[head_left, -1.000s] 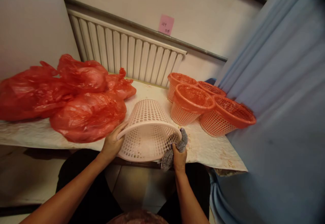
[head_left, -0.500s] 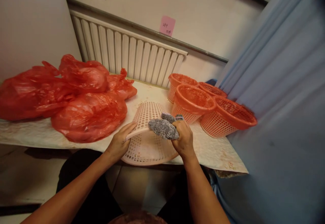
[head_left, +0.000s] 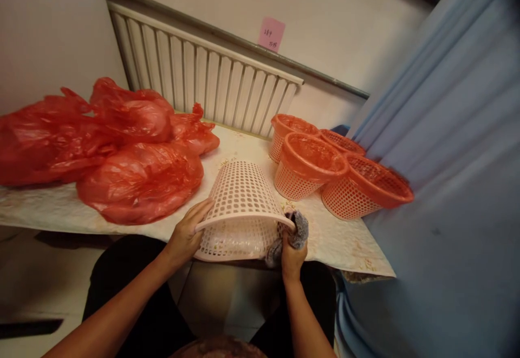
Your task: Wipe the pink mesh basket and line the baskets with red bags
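Note:
A pale pink perforated plastic wastebasket [head_left: 246,187] lies on its side on the table, its open mouth turned toward me. My left hand [head_left: 184,237] grips the left side of its rim, fingers on the outer wall. In my right hand [head_left: 293,255] is a grey cloth [head_left: 300,229], bunched and wrapped over the rim's right side. Part of the cloth hangs inside the mouth. The fingers of my right hand are partly hidden by the cloth.
Several tied red plastic bags [head_left: 140,182] are heaped on the table's left. To the right stand several baskets lined with red bags [head_left: 312,155], beside a blue curtain [head_left: 447,184]. A white radiator [head_left: 203,71] runs along the wall behind the table [head_left: 353,244].
My right hand has moved down with the grey cloth, from above the basket's mouth to the right side of its rim. My left hand keeps its hold on the rim.

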`<state>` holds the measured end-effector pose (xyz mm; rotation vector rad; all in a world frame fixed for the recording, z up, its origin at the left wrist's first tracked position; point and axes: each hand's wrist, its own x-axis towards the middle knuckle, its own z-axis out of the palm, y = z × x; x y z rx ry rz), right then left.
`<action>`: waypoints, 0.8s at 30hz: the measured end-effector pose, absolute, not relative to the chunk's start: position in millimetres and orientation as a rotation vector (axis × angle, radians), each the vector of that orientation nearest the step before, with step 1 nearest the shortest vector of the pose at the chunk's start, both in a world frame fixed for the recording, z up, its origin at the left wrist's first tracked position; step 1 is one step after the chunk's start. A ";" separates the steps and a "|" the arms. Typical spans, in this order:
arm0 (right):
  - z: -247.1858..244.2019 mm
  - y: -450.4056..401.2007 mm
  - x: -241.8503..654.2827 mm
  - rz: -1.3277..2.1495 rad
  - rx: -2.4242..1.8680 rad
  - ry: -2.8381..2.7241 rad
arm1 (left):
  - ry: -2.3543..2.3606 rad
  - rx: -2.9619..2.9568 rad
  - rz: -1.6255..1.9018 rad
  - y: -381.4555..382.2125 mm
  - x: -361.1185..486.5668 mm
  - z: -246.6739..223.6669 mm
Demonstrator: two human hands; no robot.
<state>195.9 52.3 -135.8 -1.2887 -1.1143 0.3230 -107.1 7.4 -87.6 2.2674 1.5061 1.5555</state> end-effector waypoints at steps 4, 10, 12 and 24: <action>-152.0 46.9 189.4 0.436 -1.452 -0.945 | 1.536 2.104 1.588 6.0 -112.1 -87.9; -64.4 66.0 183.5 0.223 -1.240 -1.324 | 1.746 1.533 1.588 15.3 -116.9 -101.7; -29.9 77.7 181.3 -0.001 -1.127 -1.521 | 1.757 1.507 1.546 20.3 -112.7 -102.5; 4.4 99.5 165.9 -0.345 -0.878 -1.974 | 1.529 2.225 1.490 53.4 -102.2 -41.0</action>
